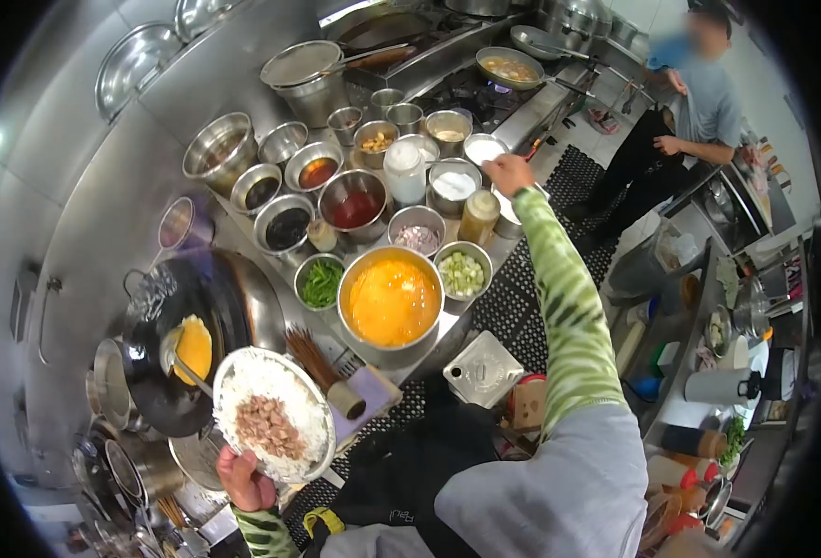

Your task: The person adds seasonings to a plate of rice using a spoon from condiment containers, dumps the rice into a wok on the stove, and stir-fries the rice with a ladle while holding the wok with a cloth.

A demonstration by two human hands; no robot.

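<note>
Rice bowl (329, 435) w/ diced meat (269, 426), 7-8 o'clk, held at edge by L hand (245, 479). R hand (511, 175), 1-2 o'clk, by steel bowl (467, 152) of white powder (485, 149); can't tell if pinching any.

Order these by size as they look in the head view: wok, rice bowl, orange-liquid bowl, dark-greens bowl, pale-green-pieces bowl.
Wok
Rice bowl, perhaps enlarged by nearness
Orange-liquid bowl
Dark-greens bowl, pale-green-pieces bowl: too alike to rank
</note>
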